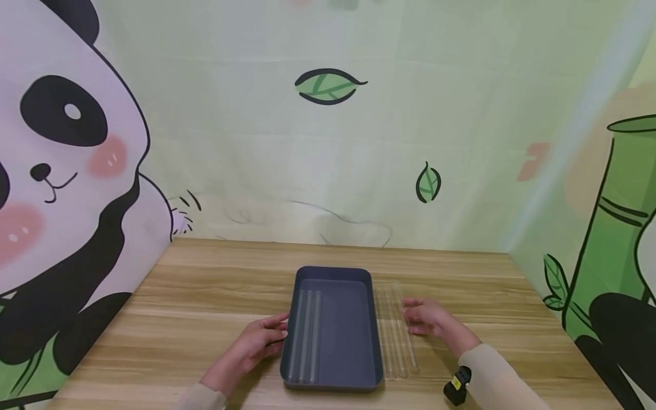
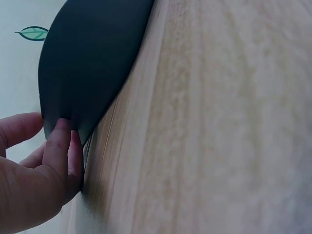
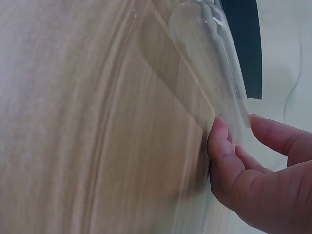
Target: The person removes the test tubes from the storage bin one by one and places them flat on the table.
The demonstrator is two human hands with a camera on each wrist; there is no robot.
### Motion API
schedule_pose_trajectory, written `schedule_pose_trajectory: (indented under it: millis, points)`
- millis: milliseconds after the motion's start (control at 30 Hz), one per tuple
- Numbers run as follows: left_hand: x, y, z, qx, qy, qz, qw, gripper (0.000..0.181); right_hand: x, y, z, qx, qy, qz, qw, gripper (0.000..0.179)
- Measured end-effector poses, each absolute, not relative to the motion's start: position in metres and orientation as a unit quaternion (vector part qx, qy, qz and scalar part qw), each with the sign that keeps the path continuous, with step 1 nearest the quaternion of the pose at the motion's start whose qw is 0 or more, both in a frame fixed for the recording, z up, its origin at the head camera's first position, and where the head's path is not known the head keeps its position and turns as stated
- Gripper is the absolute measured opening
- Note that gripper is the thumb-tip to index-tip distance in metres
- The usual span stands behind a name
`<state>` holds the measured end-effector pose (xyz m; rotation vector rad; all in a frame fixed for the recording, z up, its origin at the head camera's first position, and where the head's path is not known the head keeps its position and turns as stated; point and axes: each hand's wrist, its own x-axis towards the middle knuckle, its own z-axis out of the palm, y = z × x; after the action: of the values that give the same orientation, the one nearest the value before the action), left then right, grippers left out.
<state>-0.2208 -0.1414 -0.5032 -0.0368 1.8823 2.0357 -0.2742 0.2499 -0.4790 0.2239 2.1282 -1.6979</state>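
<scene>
1. Two hands rest on the wooden surface (image 1: 205,296), one on each side of a dark grey tray (image 1: 343,341) that lies flat near the front edge.
2. The left hand (image 1: 256,341) has its fingers relaxed and nearly straight, with the fingertips (image 2: 61,129) pressed against the tray's left outer wall; it clamps nothing.
3. Inside the tray, two or three clear glass tubes (image 1: 306,336) lie side by side along the left wall, running front to back.
4. The right hand (image 1: 427,318) lies just beside the tray's right wall, fingers loosely extended, its fingertips (image 3: 220,127) touching a row of clear tubes (image 1: 397,336) lying parallel on the surface. The right wrist view shows the thumb apart from the fingers, not closed around a tube.
5. A small black and yellow device (image 1: 458,386) sits on the right wrist at the cuff of a pale sleeve.
6. Farther back, a backdrop with a cartoon panda (image 1: 56,171), green leaves and bamboo stands behind the surface.
</scene>
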Motion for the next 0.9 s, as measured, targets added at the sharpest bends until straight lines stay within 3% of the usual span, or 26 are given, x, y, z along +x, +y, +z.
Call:
schedule_pose_trajectory:
  millis: [900]
  points:
    - [-0.221,-0.142,-0.503,-0.019,0.668,0.721,0.183,0.062,-0.270,0.234,-0.476,0.072,0.810,-0.557,0.170,0.053]
